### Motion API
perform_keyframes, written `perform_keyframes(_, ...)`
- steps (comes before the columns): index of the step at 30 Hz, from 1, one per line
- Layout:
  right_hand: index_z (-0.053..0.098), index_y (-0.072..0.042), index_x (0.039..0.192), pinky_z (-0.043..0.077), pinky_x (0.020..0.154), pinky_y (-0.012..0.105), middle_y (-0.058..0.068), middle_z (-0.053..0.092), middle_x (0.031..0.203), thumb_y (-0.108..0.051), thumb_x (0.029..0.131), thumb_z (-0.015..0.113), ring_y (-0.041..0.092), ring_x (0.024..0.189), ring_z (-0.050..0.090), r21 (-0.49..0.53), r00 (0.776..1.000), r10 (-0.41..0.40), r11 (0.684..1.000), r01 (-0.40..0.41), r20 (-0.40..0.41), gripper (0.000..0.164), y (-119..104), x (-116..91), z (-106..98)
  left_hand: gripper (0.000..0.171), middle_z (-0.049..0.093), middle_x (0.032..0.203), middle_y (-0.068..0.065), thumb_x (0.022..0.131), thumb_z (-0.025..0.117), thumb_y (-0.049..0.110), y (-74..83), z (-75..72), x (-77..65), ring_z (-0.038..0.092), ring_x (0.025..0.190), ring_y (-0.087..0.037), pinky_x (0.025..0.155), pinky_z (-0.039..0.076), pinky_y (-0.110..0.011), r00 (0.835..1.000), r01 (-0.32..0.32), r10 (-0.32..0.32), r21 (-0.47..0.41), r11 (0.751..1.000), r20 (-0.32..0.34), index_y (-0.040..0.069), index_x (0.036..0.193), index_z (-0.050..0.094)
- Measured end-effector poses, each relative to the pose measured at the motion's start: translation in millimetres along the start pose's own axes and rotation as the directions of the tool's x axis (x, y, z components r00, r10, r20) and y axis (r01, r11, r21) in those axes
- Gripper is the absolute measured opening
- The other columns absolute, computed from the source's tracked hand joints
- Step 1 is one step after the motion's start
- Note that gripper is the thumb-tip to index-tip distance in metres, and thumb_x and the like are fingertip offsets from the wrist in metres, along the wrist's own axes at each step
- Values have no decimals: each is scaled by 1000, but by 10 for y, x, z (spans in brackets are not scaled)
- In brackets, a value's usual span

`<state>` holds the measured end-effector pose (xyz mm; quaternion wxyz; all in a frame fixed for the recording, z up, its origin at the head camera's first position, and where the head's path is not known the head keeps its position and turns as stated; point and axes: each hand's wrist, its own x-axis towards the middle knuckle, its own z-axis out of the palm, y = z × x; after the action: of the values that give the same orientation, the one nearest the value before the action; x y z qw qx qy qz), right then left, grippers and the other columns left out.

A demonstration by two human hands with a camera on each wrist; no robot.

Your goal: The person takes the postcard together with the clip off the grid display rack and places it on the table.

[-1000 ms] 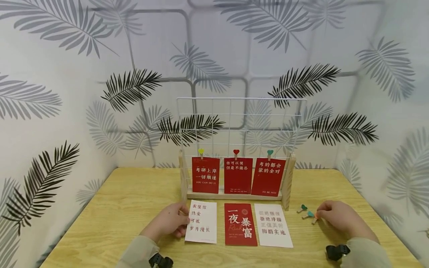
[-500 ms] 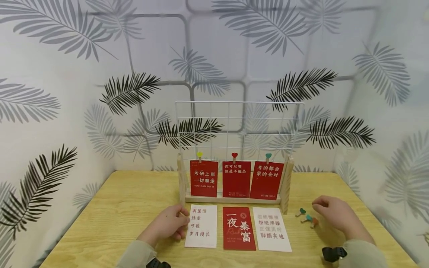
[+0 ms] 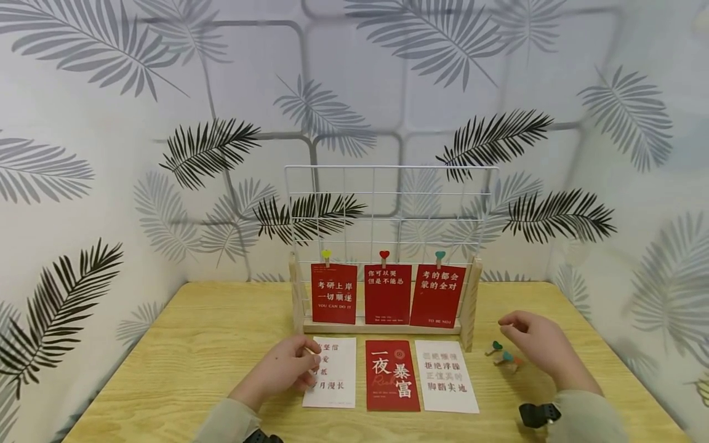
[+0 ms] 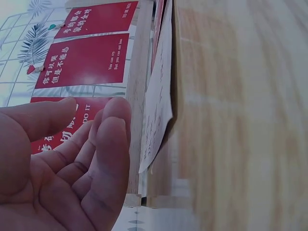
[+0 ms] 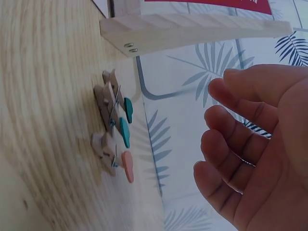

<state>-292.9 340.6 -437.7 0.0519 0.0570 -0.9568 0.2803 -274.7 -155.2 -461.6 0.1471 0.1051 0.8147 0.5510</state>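
Observation:
My left hand (image 3: 285, 369) hovers over the left edge of a white card (image 3: 339, 375) on the table, its fingers loosely bent and holding nothing. The left wrist view shows that card (image 4: 159, 101) beyond the fingertips. To its right lie a red card (image 3: 392, 394) and a second white card (image 3: 447, 375). My right hand (image 3: 540, 347) is raised beside three small wooden clips with heart heads: dark green (image 5: 128, 110), teal (image 5: 124, 132) and orange (image 5: 127, 166). Its fingers are relaxed, with nothing between them.
Behind the cards stands a white wire grid rack (image 3: 388, 167) on wooden feet (image 3: 471, 304). Three red cards hang on it, left (image 3: 335, 312), middle (image 3: 388, 301) and right (image 3: 437, 301), under yellow (image 3: 326, 253), red (image 3: 384, 254) and teal (image 3: 440, 255) heart clips.
My right hand has let go of the orange clip, lifted off and moved left. My left hand has shifted right, from beside the white card to over its edge.

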Motion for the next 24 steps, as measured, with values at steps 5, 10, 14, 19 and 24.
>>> perform_keyframes(5, 69, -10, 123, 52, 81, 52, 9, 69, 111, -38, 103, 57, 29, 100, 64, 28, 1000, -8, 1000, 8, -25, 36, -126, -1, 0, 27, 65, 94, -14, 101, 60, 16, 26, 3, 1, 65, 70, -23, 64, 58, -37, 1000, -3, 3, 3, 1000, -5, -2, 121, 57)
perform_keyframes(10, 68, -12, 126, 52, 78, 47, 8, 68, 107, -38, 104, 57, 25, 93, 62, 35, 993, -56, 998, 60, -103, 36, -301, 3, -32, 27, 66, 99, -16, 101, 61, 18, 109, 32, 7, 67, 77, -25, 67, 58, -38, 999, -43, 44, 19, 999, -27, 1, 122, 59)
perform_keyframes(14, 68, -11, 128, 47, 69, 39, 3, 64, 94, -35, 104, 58, 21, 80, 56, 28, 983, -103, 994, 108, -154, 35, -450, 22, -55, 27, 66, 98, -19, 100, 63, 18, 200, 70, 27, 68, 78, -26, 68, 59, -38, 995, -98, 99, 31, 995, -30, 1, 120, 60)
perform_keyframes(19, 66, -9, 131, 43, 63, 36, 2, 59, 87, -28, 103, 59, 20, 73, 50, 26, 973, -162, 985, 168, -167, 34, -623, 77, -96, 24, 64, 98, -19, 99, 66, 20, 317, 121, 80, 67, 80, -27, 69, 59, -42, 990, -139, 140, 49, 989, -23, 5, 116, 61)
perform_keyframes(24, 66, -8, 131, 42, 61, 36, 3, 59, 92, -20, 102, 60, 20, 75, 50, -23, 960, -215, 976, 215, -180, 32, -782, 148, -169, 20, 65, 99, -14, 100, 64, 19, 416, 164, 140, 68, 85, -31, 71, 59, -42, 984, -174, 176, 90, 981, -18, 7, 116, 62)
